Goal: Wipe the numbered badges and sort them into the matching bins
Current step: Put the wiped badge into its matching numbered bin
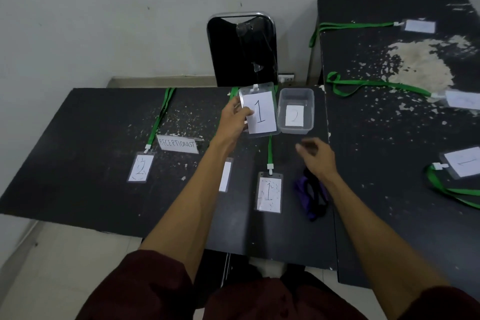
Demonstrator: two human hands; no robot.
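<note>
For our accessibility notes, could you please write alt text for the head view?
The left hand holds a badge marked 1 beside a clear bin labelled 2; the right hand hovers near a purple cloth. Other badges lie on dusty tables.

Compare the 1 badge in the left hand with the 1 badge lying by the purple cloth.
The held badge is lifted off the table, pinched by the left hand; the lying badge rests flat on it. The held badge's paper looks clean; the lying badge is speckled with pale flecks. Both show a handwritten 1 in clear sleeves.
</note>
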